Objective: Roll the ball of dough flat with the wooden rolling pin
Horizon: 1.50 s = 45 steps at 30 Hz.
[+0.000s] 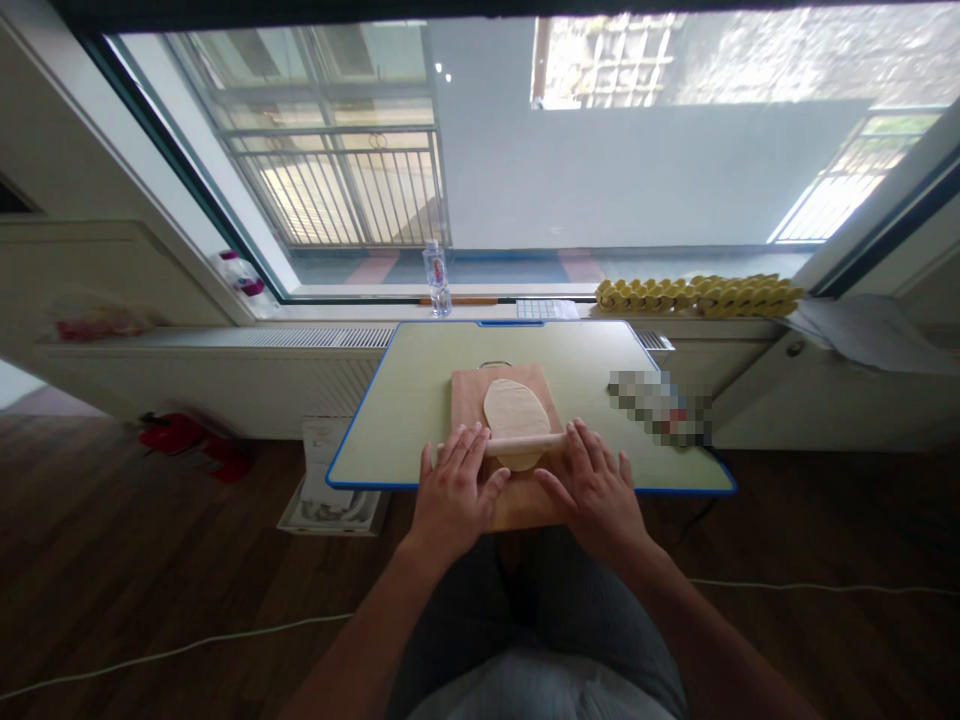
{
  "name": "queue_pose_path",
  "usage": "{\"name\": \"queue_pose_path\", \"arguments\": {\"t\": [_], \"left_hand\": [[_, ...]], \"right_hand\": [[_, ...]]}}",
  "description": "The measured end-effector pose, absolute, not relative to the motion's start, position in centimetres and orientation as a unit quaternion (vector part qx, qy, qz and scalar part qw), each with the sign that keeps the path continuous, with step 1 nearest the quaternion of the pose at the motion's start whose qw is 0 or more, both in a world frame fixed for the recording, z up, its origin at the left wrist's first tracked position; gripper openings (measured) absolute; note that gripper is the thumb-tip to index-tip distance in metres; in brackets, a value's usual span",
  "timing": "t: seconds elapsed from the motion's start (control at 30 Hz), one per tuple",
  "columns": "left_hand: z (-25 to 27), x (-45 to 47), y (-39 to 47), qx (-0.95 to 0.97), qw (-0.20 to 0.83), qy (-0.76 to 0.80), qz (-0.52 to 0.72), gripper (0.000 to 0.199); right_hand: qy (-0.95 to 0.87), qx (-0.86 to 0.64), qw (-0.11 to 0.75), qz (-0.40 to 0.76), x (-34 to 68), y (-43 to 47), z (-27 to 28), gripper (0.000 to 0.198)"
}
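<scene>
Two hands, left (456, 490) and right (592, 490), rest flat with fingers spread on one rolling pin (523, 443) across one dough oval (516, 410), on one board (469, 400) on the worktop (405, 400).

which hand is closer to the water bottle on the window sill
Left. The left hand lies almost straight below the water bottle; the right hand sits farther off, across the rolling pin.

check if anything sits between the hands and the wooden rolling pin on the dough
Nothing visible does. The left hand and right hand rest flat on the ends of the thin wooden rolling pin, which lies across the near part of the pale oval dough on the wooden board.
</scene>
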State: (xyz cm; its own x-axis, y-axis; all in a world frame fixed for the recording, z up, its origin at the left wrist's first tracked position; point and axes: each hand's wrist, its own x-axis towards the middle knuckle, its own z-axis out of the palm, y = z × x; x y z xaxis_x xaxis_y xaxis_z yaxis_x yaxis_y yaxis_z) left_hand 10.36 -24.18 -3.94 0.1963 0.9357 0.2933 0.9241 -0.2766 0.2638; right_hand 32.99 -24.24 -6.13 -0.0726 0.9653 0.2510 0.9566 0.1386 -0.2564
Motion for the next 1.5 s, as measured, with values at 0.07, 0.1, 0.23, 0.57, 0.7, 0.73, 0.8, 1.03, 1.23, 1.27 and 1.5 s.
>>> {"name": "queue_pose_path", "arguments": {"t": [0.07, 0.1, 0.23, 0.57, 0.7, 0.73, 0.8, 1.03, 1.23, 1.27, 1.5], "left_hand": [[-3.7, 10.3, -22.9, 0.77, 0.027, 0.606, 0.196, 0.058], [-3.6, 10.3, -22.4, 0.769, 0.033, 0.608, 0.194, 0.058], [-3.5, 10.3, -20.4, 0.767, 0.04, 0.613, 0.187, 0.059], [-3.1, 10.1, -16.6, 0.769, 0.047, 0.617, 0.161, 0.059], [-3.0, 10.1, -16.9, 0.77, 0.054, 0.615, 0.163, 0.057], [-3.0, 10.1, -17.3, 0.77, 0.052, 0.614, 0.166, 0.057], [-3.1, 10.2, -18.6, 0.771, 0.046, 0.611, 0.173, 0.057], [-3.5, 9.8, -24.6, 0.788, 0.037, 0.586, 0.186, 0.061], [-3.7, 9.7, -24.3, 0.788, 0.043, 0.59, 0.172, 0.062], [-3.7, 9.7, -23.4, 0.785, 0.042, 0.594, 0.169, 0.061], [-2.8, 10.3, -14.9, 0.769, 0.028, 0.628, 0.116, 0.058]], "right_hand": [[-0.73, -0.661, 0.174, 0.014, 32.8, -23.0, -6.0, 0.082], [-0.728, -0.663, 0.171, 0.016, 32.8, -22.4, -5.9, 0.082], [-0.723, -0.671, 0.163, 0.039, 32.7, -20.3, -5.6, 0.083], [-0.718, -0.679, 0.141, 0.063, 32.0, -17.0, -4.1, 0.082], [-0.72, -0.675, 0.153, 0.059, 32.0, -17.4, -4.1, 0.082], [-0.72, -0.674, 0.156, 0.056, 32.1, -17.8, -4.3, 0.082], [-0.72, -0.673, 0.162, 0.048, 32.2, -18.8, -4.7, 0.082], [-0.74, -0.645, 0.189, 0.025, 33.3, -24.9, -6.1, 0.083], [-0.739, -0.652, 0.165, 0.035, 33.6, -25.1, -6.1, 0.083], [-0.737, -0.656, 0.16, 0.038, 33.5, -24.2, -6.0, 0.082], [-0.711, -0.691, 0.116, 0.059, 31.8, -15.9, -3.8, 0.086]]}}
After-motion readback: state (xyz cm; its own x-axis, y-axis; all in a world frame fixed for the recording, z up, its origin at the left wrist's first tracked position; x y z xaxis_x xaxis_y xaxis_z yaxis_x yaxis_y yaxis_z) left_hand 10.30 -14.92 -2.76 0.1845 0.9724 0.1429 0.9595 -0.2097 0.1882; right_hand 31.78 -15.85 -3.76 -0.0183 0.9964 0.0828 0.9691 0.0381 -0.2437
